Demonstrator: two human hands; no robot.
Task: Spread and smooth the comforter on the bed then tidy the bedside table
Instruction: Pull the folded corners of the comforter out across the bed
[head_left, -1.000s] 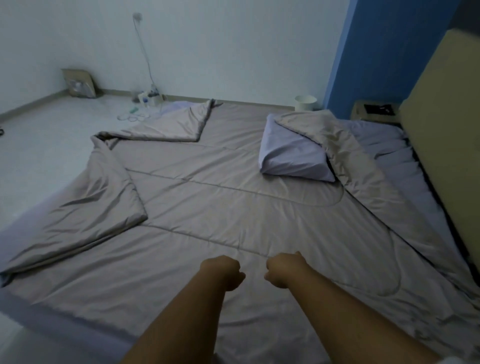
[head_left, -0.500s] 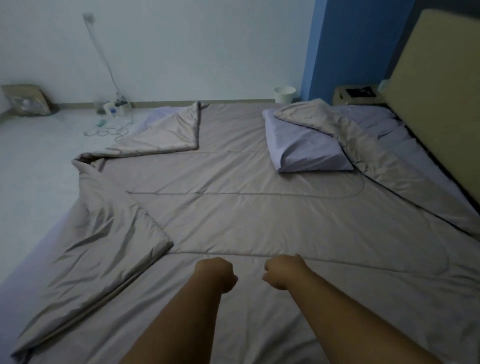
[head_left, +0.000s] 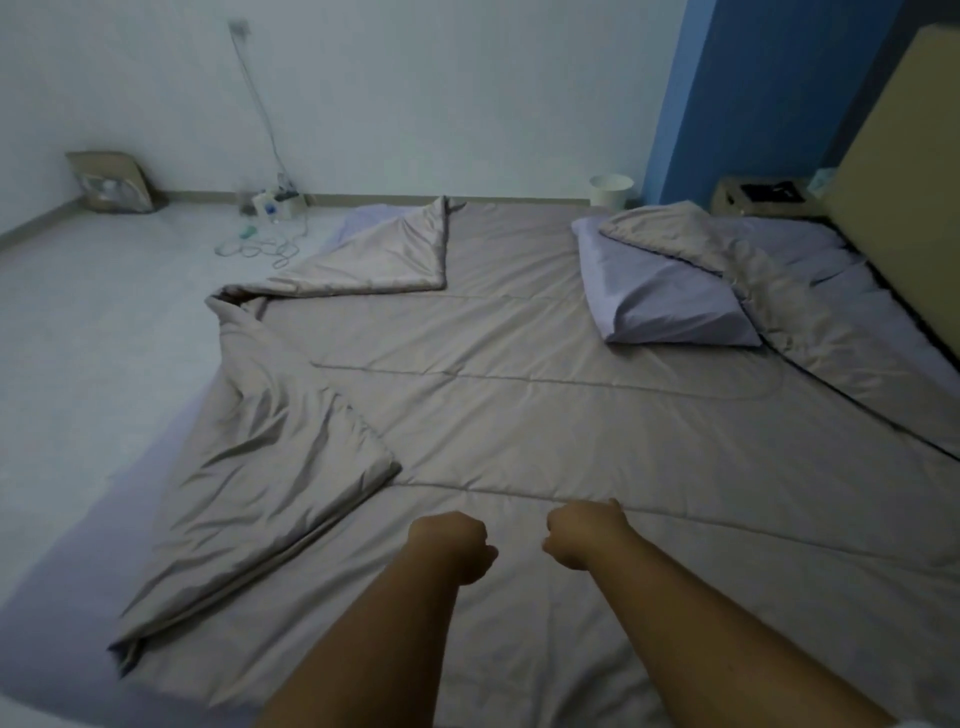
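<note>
Head view looks down across a low bed where a taupe quilted satin comforter (head_left: 519, 364) lies spread over a lavender bed sheet (head_left: 862, 317). Its near-left corner is folded back on itself in a creased flap (head_left: 270, 467), and its far-left corner is turned over as well (head_left: 395, 254). A lavender pillow (head_left: 670, 312) lies on the comforter near the tan padded headboard (head_left: 904, 182), with the comforter's top edge draped over the pillow's right side.

The left hand (head_left: 452, 545) and right hand (head_left: 587, 535) are held out side by side above the near part of the comforter. Each has its fingers (head_left: 478, 561) curled into a fist, with no fabric visibly in them.

A small beige bedside bench (head_left: 727, 200) stands in the far corner beside the headboard with a dark object (head_left: 769, 191) on top. A white round bin (head_left: 611, 189) stands on the floor beyond the bed.
</note>
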